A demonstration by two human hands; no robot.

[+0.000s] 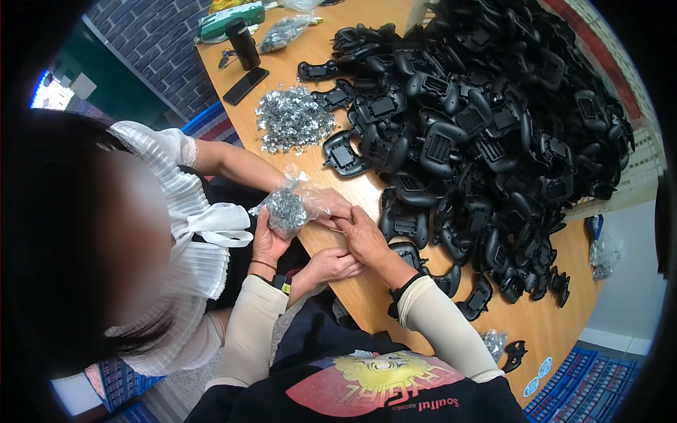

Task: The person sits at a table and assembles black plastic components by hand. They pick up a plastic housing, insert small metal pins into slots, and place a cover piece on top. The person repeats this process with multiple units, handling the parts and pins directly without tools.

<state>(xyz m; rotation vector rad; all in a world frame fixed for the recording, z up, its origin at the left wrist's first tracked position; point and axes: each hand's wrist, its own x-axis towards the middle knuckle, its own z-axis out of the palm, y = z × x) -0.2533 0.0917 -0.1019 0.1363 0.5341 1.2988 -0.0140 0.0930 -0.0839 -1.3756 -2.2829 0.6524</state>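
the person's left hand [266, 241] grips a clear bag of small metal pieces [287, 213] beside the table [368, 307]; the right hand [368, 238] meets a co-worker's hand [328, 203], any grasp there hidden; black controller shells [444, 144] lie heaped to the right

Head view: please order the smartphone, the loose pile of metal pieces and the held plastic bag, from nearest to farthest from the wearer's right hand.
1. Held plastic bag, in the left hand, to the left.
2. Loose pile of metal pieces, upper left.
3. Smartphone, beyond the pile.
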